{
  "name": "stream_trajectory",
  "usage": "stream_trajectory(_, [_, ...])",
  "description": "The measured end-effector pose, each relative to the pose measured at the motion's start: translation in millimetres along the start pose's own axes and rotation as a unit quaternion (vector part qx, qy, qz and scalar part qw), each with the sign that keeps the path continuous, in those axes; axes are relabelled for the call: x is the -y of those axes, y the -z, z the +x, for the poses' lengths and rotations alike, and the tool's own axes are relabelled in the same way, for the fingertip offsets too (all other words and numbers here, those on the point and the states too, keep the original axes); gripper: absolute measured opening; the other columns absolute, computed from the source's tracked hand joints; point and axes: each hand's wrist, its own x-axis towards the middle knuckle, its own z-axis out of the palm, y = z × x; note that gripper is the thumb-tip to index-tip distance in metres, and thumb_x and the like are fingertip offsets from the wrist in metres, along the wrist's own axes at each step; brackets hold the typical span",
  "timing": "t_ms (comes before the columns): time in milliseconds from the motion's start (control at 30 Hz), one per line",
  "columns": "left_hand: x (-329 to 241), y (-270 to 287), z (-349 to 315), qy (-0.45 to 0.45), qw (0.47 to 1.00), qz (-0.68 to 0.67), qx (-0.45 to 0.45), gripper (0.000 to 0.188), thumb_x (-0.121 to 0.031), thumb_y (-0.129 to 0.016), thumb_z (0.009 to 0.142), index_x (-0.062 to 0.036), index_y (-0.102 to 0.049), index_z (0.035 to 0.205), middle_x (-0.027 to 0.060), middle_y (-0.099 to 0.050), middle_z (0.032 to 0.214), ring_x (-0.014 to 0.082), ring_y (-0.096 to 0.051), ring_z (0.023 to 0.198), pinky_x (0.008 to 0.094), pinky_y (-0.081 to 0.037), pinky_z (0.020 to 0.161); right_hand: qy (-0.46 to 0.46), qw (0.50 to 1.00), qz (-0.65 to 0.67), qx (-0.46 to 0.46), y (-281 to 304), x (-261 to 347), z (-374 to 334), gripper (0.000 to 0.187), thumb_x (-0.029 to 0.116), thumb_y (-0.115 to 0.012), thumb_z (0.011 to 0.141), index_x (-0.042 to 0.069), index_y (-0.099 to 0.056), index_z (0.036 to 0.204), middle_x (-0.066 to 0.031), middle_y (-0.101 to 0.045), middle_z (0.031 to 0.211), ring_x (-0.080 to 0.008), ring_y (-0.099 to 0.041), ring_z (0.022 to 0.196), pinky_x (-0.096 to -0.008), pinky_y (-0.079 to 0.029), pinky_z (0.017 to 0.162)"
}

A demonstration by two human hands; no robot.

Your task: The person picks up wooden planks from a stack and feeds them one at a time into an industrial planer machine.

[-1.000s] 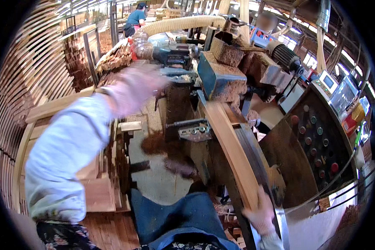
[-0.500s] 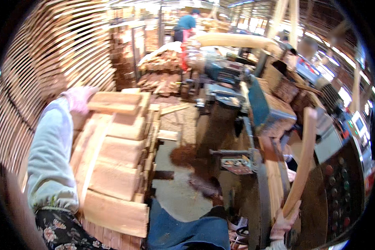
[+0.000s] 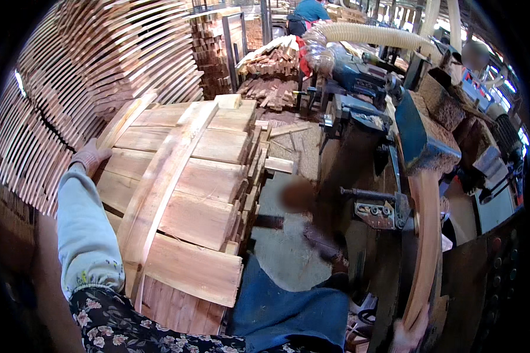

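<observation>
My left hand (image 3: 89,156), in a light glove, grips the near end of a short wooden board (image 3: 125,122) at the left edge of a lumber stack (image 3: 197,212). A long, narrow plank (image 3: 169,162) lies lengthwise over the stacked boards. At the lower right my right hand (image 3: 411,335), slightly blurred, is closed round the near end of a long wooden strip (image 3: 425,253). That strip stretches along the machine bed towards a blue machine housing (image 3: 421,135) caked with sawdust.
Tall, slatted piles of boards (image 3: 123,53) rise on the left. A metal bracket (image 3: 374,212) juts from the machine's side. A ribbed hose (image 3: 377,35) crosses behind it. Further back a person in a blue top (image 3: 311,10) stands near wood piles. A control panel (image 3: 483,294) sits at right.
The view has swung left. The board in my left hand has turned and shifted to the stack's left edge. The strip in my right hand, raised before, now lies lower along the machine bed.
</observation>
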Motion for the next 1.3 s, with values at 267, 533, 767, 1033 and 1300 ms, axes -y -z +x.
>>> stream_trajectory(267, [-7,1,-36,-0.077,0.994,-0.073,0.020,0.109,-0.037,-0.086,0.076,0.0020,-0.034,0.163,0.0270,-0.055,0.153,0.0383,-0.056,0.140,0.0395,-0.043,0.118,0.268,0.961,-0.067,-0.027,58,-55,-49,0.062,0.030,-0.085,0.084,0.002,-0.067,0.137,-0.0262,-0.069,0.129,-0.0481,-0.064,0.116,-0.0545,-0.051,0.104])
stream_trajectory(533, [-105,49,-163,-0.314,0.932,-0.180,-0.025,0.109,-0.018,-0.084,0.071,0.0028,-0.032,0.164,0.0238,-0.056,0.148,0.0323,-0.055,0.139,0.0367,-0.043,0.118,0.252,0.961,-0.023,-0.110,-64,-14,117,0.051,0.027,-0.082,0.083,0.006,-0.069,0.127,-0.0232,-0.069,0.122,-0.0431,-0.064,0.113,-0.0502,-0.051,0.098])
stream_trajectory(767, [-310,52,-321,-0.662,0.739,0.095,-0.082,0.064,-0.025,-0.086,0.070,-0.0102,-0.061,0.127,0.0180,-0.069,0.110,0.0373,-0.070,0.103,0.0521,-0.057,0.093,0.441,0.895,0.051,-0.032,1,105,118,0.083,0.048,-0.086,0.071,0.013,-0.060,0.142,-0.0262,-0.060,0.143,-0.0454,-0.056,0.133,-0.0547,-0.043,0.115])
stream_trajectory(1033, [-474,-9,-506,-0.909,0.400,0.067,-0.101,0.091,-0.047,-0.087,0.072,-0.0136,-0.051,0.149,0.0135,-0.063,0.121,0.0321,-0.062,0.122,0.0479,-0.054,0.099,0.245,0.968,-0.008,0.053,89,29,16,0.097,0.037,-0.093,0.063,0.010,-0.054,0.148,-0.0233,-0.064,0.134,-0.0407,-0.064,0.121,-0.0486,-0.051,0.105])
stream_trajectory(1300, [-511,10,-407,-0.783,0.580,0.086,-0.210,0.089,-0.035,-0.090,0.080,-0.0108,-0.048,0.154,0.0114,-0.061,0.138,0.0308,-0.057,0.133,0.0452,-0.042,0.119,-0.008,0.997,-0.074,0.014,114,-75,-138,0.090,0.023,-0.088,0.060,0.005,-0.054,0.142,-0.0194,-0.066,0.114,-0.0439,-0.065,0.108,-0.0537,-0.053,0.092])
